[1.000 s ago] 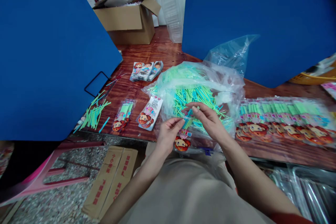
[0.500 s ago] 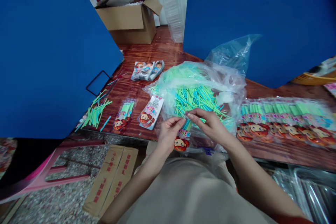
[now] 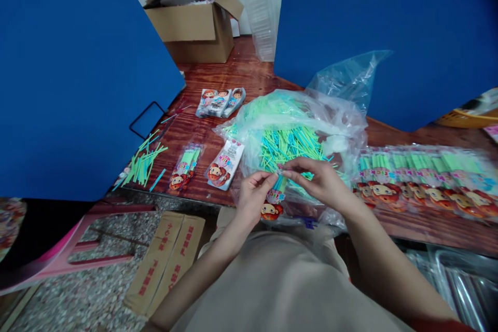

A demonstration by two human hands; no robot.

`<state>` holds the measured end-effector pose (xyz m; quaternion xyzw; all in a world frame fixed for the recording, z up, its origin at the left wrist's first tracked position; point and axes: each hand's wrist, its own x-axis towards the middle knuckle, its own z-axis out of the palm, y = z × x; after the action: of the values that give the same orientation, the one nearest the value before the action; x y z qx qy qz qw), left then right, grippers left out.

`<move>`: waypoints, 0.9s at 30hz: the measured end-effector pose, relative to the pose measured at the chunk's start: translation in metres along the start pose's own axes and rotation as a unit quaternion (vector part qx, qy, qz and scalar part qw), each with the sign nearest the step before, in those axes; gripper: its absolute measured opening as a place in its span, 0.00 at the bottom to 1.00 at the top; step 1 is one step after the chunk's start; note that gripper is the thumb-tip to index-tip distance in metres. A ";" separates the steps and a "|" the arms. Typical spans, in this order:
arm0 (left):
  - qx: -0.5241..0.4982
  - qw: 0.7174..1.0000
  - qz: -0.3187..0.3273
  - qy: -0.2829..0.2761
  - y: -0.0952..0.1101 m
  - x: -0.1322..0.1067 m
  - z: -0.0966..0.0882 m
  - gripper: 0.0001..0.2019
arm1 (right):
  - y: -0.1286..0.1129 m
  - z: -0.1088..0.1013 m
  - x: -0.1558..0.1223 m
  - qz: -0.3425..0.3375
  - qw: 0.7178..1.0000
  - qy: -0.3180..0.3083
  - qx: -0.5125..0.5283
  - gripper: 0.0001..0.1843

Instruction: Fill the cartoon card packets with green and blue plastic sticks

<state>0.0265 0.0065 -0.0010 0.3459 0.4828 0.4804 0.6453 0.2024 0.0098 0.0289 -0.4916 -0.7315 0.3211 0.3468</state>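
Two pinches work at once, my left hand (image 3: pixel 252 198) holding a printed packet (image 3: pixel 273 203) upright so its sticks (image 3: pixel 279 185) stay bunched, my right hand (image 3: pixel 322 184) closed on its top, just before a plastic bag (image 3: pixel 342 124) heaped with loose sticks (image 3: pixel 290 145).

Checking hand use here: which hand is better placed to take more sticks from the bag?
Right, probably: the right hand sits over the clear plastic bag, nearer the green and blue sticks; the left hand lies lower, at the packet's card.
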 end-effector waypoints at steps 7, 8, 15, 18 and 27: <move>0.000 1.000 -0.001 0.009 0.004 0.000 0.002 0.15 | -0.001 0.000 0.002 0.019 0.998 -0.013 0.062 0.14; 0.001 1.000 -0.001 0.009 0.004 0.000 0.002 0.16 | 0.000 0.000 0.003 0.016 0.997 -0.021 0.067 0.14; 0.012 0.997 -0.062 -0.039 0.005 -0.003 -0.001 0.18 | 0.004 -0.002 0.007 0.049 0.992 0.005 0.118 0.14; 0.030 0.990 -0.112 -0.086 0.006 -0.004 -0.003 0.19 | 0.007 0.002 0.009 0.090 0.972 0.045 0.211 0.14; 0.025 0.992 -0.113 -0.058 0.002 -0.002 -0.004 0.21 | 0.009 0.020 0.006 0.151 0.940 0.064 0.298 0.33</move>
<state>0.0218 0.0055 0.0004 0.3325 0.4920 0.3717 0.7136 0.1887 0.0157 0.0121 -0.4899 -0.4956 0.5409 0.4710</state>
